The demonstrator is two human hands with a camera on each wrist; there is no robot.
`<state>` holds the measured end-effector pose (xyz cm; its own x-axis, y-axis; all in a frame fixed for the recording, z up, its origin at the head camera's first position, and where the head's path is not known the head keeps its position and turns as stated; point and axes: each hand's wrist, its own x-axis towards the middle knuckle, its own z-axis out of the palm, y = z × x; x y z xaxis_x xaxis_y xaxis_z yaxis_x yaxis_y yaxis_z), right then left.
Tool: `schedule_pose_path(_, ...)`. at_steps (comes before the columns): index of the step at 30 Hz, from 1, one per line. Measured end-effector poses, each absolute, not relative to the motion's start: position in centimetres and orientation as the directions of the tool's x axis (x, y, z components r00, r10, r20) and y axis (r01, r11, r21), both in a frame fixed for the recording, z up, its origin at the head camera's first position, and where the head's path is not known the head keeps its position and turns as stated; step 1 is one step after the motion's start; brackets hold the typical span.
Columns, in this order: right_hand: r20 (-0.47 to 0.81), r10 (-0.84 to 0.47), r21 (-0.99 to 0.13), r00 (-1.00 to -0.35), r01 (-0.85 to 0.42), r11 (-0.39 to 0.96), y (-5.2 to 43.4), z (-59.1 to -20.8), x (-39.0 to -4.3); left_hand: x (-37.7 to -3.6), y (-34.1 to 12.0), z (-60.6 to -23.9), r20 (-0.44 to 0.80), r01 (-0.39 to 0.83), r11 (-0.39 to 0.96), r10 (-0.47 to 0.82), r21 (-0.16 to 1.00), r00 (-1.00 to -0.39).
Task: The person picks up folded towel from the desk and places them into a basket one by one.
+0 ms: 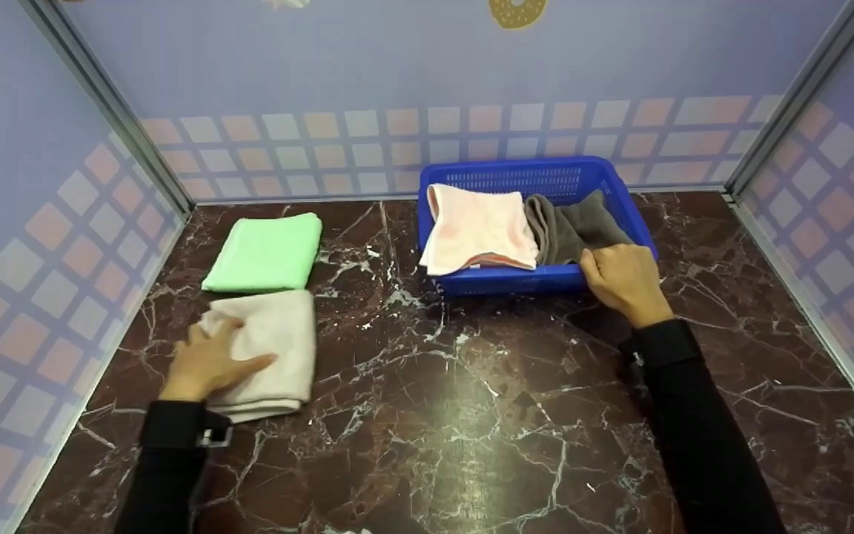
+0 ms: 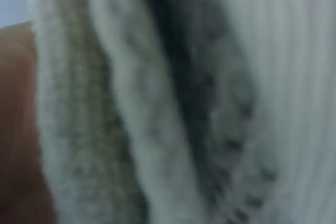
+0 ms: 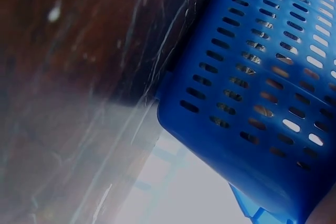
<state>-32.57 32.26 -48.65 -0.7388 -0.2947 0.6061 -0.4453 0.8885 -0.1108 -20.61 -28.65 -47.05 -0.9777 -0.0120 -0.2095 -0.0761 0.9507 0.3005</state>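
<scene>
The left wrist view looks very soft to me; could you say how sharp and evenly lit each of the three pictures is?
Left wrist: badly blurred, only the beige towel close up. Right wrist: blue basket fairly sharp, hazy pale glare lower left. Head: sharp, with a light reflection on the marble table.

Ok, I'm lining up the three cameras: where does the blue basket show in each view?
Head: blue basket upper right of centre on the marble table, right hand at its front rim.
Left wrist: not in it; only blurred beige towel.
Right wrist: its perforated wall fills the right side.
Shared landmark: the marble table, in head and right wrist views.
</scene>
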Motion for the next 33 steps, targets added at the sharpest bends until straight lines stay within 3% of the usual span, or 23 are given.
schedule_pose_path(9, 0.608, -0.276, -0.119, -0.744, -0.429, 0.895, 32.5, -48.7, -32.4, -22.7, -10.5, -48.8, -0.096, 0.145, 0.934, 0.186, 0.327, -0.978)
schedule_pose_path(13, 0.609, -0.275, -0.121, -0.744, -0.430, 0.895, 32.4, -48.9, -32.3, -22.8, -4.0, -49.2, -0.094, 0.227, 0.932, 0.263, 0.284, -0.960)
schedule_pose_path(17, 0.630, -0.290, -0.103, -0.721, -0.448, 0.888, 31.9, -48.8, -32.1, -22.4, -2.2, -48.9, -0.122, 0.238, 0.940, 0.274, 0.245, -0.954)
schedule_pose_path(24, 0.725, -0.308, -0.094, -0.616, -0.532, 0.842, 28.1, -47.9, -28.5, -22.1, -4.5, -47.5, -0.278, 0.161, 0.875, 0.312, 0.456, -0.909)
schedule_pose_path(27, 0.603, -0.347, -0.213, -0.719, -0.564, 0.798, 25.6, -48.9, -25.9, -22.0, -4.8, -47.6, -0.278, 0.173, 0.842, 0.352, 0.511, -0.894)
schedule_pose_path(30, 0.293, -0.395, -0.388, -0.871, -0.485, 0.784, 23.6, -49.9, -23.9, -22.0, -4.6, -47.9, -0.256, 0.186, 0.817, 0.373, 0.546, -0.892)
schedule_pose_path(33, 0.041, -0.419, -0.462, -0.907, -0.389, 0.797, 22.2, -50.3, -23.0, -22.0, -4.3, -48.1, -0.251, 0.186, 0.814, 0.374, 0.551, -0.893)
